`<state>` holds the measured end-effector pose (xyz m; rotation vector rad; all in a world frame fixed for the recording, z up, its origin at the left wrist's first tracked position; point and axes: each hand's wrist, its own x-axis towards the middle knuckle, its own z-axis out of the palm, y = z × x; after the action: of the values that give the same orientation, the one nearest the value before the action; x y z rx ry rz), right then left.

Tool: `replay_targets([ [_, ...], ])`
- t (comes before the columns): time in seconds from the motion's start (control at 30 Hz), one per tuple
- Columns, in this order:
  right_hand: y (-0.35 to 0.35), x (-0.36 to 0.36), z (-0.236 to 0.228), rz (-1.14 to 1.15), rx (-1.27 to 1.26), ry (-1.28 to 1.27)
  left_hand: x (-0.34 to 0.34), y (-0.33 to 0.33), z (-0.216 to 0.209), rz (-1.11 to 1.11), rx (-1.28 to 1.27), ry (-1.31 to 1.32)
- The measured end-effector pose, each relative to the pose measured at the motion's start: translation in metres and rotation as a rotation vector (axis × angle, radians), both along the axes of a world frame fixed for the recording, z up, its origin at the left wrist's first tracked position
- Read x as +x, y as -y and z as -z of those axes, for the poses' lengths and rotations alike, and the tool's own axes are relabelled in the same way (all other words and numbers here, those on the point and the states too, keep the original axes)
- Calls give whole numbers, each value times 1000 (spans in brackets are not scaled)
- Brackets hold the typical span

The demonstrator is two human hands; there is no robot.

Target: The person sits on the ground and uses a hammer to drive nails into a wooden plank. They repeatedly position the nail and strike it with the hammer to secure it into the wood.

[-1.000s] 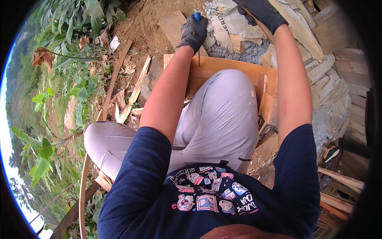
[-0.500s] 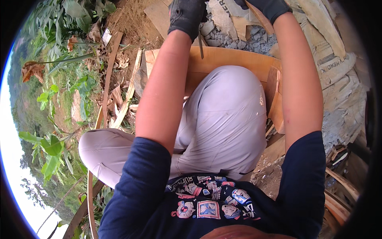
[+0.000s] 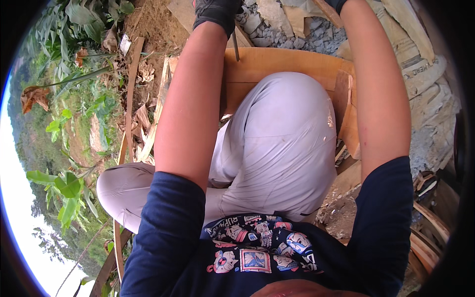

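Note:
My left hand [image 3: 216, 12], in a black glove, is at the top edge, and its fingers look closed although the frame cuts them off. A thin dark strip [image 3: 236, 47] sticks out beside it, pointing down over the wooden piece; whether the hand grips this strip is not plain. Of my right hand only the dark glove cuff [image 3: 338, 4] shows at the top, its fingers out of frame. Close to that cuff lies a narrow wooden slat [image 3: 327, 12]. Below both hands a curved, varnished wooden piece [image 3: 287, 58] lies against my raised knee [image 3: 292, 114].
Grey gravel [image 3: 277, 37] and torn paper sacks [image 3: 420, 84] lie beyond the wood. Wooden offcuts [image 3: 428, 245] are piled at the lower right. To the left are long wooden strips [image 3: 132, 89], dry leaves and green plants [image 3: 67, 188] on a slope.
Both hands have moved up, further out of the frame. My left arm has shifted left and my right arm slightly right. The view has shifted slightly too.

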<state>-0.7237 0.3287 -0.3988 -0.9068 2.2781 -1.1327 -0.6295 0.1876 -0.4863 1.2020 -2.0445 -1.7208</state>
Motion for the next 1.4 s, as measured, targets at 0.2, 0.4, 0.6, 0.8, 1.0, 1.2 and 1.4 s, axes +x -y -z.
replay_targets([
  [0.2,-1,4,-1,-55,39,-61,-2,-5,10,47,-426,129],
  [0.4,-6,-1,5,-83,45,-141,-6,-15,24,-28,-613,169],
  [0.6,-5,2,-1,-55,40,-87,-4,0,25,49,-720,223],
  [0.8,-11,1,-2,-69,73,-113,-9,-5,28,-31,-668,147],
  [1.0,-8,-2,-2,-150,82,-188,-3,-6,19,-28,-641,196],
  [1.2,-15,-3,-3,-127,110,-144,-8,-16,17,-48,-576,201],
  [1.4,-23,9,-16,-134,6,15,-5,-15,19,-47,-604,163],
])
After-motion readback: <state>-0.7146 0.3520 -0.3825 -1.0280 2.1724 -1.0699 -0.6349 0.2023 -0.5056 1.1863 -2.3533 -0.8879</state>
